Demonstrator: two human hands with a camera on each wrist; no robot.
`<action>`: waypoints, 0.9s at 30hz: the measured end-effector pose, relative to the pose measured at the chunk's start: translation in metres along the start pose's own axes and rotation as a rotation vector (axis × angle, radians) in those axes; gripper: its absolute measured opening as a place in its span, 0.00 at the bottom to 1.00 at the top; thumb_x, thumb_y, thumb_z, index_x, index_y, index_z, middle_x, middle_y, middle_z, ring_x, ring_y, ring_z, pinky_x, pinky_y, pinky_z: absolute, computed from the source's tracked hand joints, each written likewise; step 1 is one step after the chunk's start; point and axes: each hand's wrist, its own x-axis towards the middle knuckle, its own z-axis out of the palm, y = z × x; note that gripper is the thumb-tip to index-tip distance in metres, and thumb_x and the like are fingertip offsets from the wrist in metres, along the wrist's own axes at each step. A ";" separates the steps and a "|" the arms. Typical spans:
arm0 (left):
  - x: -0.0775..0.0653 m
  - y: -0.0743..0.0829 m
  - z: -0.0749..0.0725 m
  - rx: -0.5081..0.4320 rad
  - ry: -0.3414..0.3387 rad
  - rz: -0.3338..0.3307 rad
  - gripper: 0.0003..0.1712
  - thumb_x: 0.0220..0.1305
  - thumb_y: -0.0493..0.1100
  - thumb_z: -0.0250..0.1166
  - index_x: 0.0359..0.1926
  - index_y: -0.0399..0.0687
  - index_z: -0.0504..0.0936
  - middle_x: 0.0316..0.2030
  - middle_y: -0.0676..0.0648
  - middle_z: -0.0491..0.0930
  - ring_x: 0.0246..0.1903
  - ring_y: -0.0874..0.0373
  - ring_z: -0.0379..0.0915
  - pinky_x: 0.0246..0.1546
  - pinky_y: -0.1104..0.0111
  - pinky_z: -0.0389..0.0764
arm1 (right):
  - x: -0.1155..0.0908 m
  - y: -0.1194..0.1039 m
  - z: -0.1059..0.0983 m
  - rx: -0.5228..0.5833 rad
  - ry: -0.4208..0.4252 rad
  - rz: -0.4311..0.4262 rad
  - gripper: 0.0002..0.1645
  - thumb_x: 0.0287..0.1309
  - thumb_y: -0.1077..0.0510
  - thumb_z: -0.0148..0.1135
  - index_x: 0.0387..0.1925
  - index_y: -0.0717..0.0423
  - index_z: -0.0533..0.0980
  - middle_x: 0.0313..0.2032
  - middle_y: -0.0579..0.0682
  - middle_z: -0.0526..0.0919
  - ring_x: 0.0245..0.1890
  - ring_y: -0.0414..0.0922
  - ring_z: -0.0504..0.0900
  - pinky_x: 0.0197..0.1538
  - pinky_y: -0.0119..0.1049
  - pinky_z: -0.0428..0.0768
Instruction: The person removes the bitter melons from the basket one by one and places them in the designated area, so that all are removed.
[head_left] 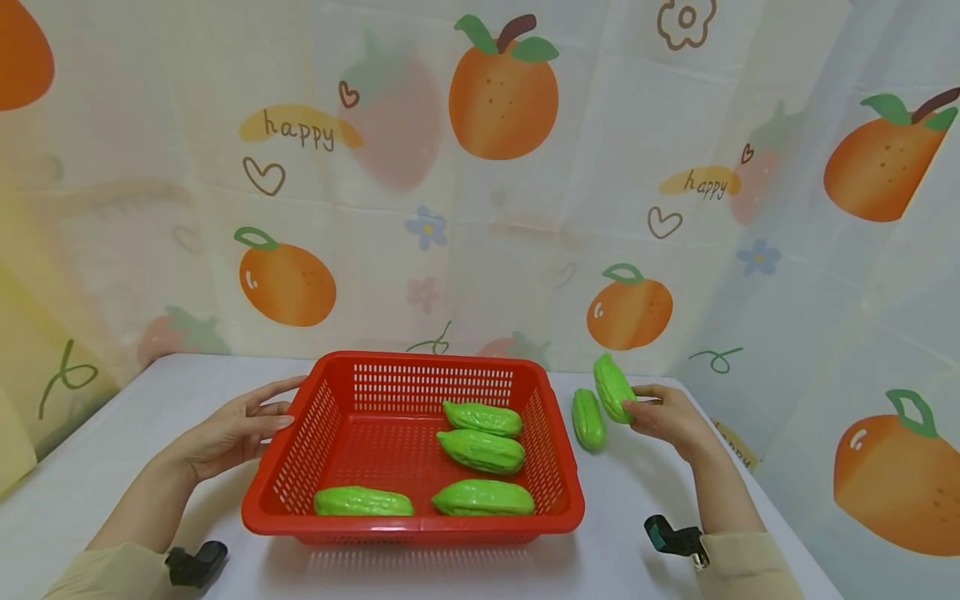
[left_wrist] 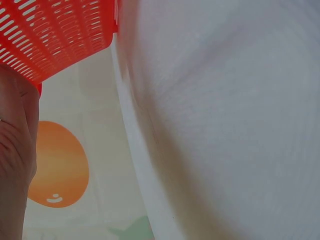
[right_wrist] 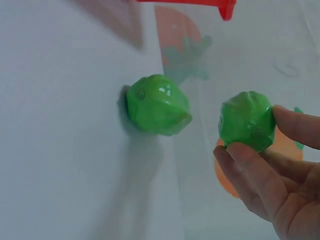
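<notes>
Red holed plastic formed the basket [head_left: 412, 524], which stood on a white table [head_left: 615, 492] before a patterned curtain [head_left: 600, 75]. Inside it lay 4 green gourds, and only the head view showed them: a back gourd [head_left: 483, 419] and a middle gourd [head_left: 482, 451] just beside each other on the right, a front gourd [head_left: 483, 497] by the near wall, and a left gourd [head_left: 363, 502] toward the front left corner.

Out past the basket's right side, the right hand [head_left: 667, 418] pinched a held gourd [head_left: 614, 389] between thumb and fingertips. In the head view this sat just beside a loose gourd [head_left: 588, 419] on the table; the right wrist view showed a plain gap between the 2, with the held gourd raised off the tabletop. That view also faced their blunt ends (each bore a small round mark), whereas the head view showed their length.

At the basket's left rim was the left hand [head_left: 231, 437], its fingers a little spread and their tips at the edge. The left wrist view showed the basket's outer wall but hid the fingertips, so I could not tell whether the hand gripped or merely rested. Pale sleeves [head_left: 750, 567] appeared in the head view alone.
</notes>
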 end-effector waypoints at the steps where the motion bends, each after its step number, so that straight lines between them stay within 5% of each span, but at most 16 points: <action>1: 0.000 0.000 0.000 0.003 0.004 -0.002 0.28 0.75 0.36 0.48 0.68 0.70 0.62 0.53 0.56 0.83 0.49 0.60 0.84 0.51 0.63 0.85 | 0.000 0.002 0.000 0.003 0.003 0.008 0.38 0.69 0.52 0.57 0.68 0.75 0.60 0.60 0.73 0.73 0.49 0.48 0.85 0.55 0.42 0.85; 16: 0.000 0.000 0.000 0.011 0.015 -0.006 0.28 0.75 0.36 0.48 0.68 0.70 0.62 0.53 0.56 0.83 0.49 0.60 0.83 0.50 0.63 0.86 | 0.003 0.028 0.001 0.037 0.027 0.099 0.37 0.68 0.55 0.57 0.66 0.78 0.59 0.53 0.68 0.76 0.35 0.36 0.82 0.42 0.29 0.85; 27: 0.000 -0.001 0.000 0.003 0.019 -0.007 0.28 0.75 0.36 0.48 0.69 0.69 0.61 0.54 0.57 0.83 0.49 0.60 0.84 0.50 0.62 0.86 | 0.007 0.041 0.007 0.034 0.029 0.146 0.38 0.68 0.54 0.57 0.67 0.77 0.59 0.61 0.73 0.69 0.41 0.41 0.81 0.46 0.32 0.85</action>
